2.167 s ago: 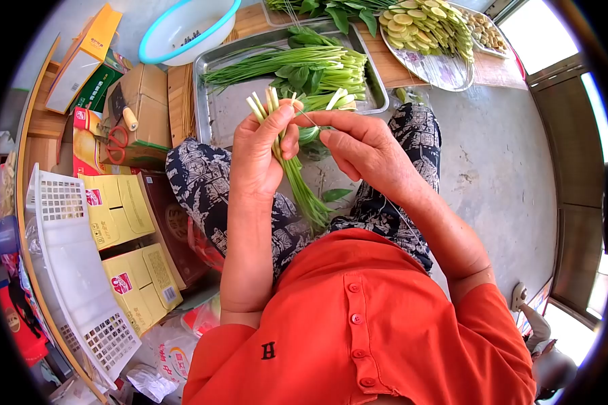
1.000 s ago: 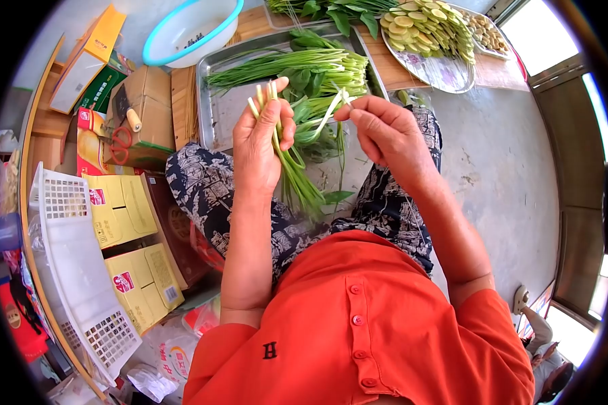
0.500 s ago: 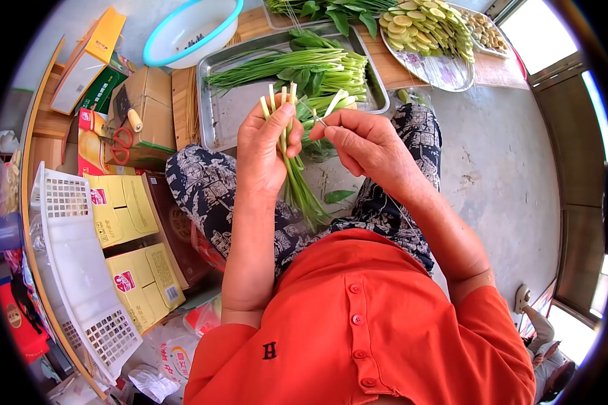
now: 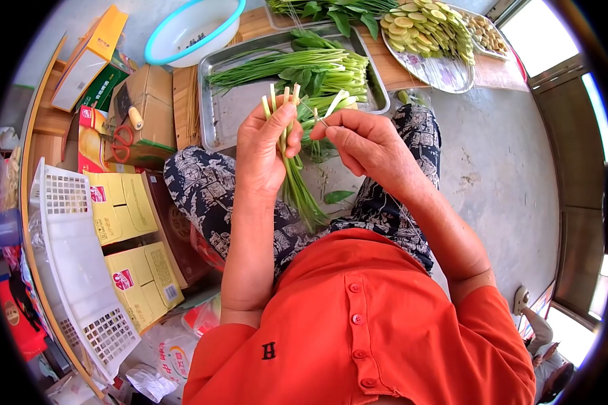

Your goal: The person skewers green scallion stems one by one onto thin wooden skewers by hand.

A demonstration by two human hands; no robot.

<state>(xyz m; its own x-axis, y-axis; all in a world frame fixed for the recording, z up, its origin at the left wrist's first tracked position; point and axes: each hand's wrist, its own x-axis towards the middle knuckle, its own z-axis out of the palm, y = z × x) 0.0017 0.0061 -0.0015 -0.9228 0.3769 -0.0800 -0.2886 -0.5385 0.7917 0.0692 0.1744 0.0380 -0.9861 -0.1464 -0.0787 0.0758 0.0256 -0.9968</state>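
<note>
Green stalks [image 4: 300, 192] are clamped in left hand [image 4: 263, 148], pale ends left projecting, apparently for access | thin strand [image 4: 323, 123], material unclear, is pinched in right hand [image 4: 365, 142] | stalks are held near metal tray [image 4: 217, 128], likely for short reach

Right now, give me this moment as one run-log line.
left hand: holding green stems | right hand: pinching thin item, identity unclear | metal tray: leafy greens inside

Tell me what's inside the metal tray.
Long green stems and broad leaves lie inside the metal tray, leaving some of its floor bare. What's beneath them, or behind the left hand, is covered.
</note>
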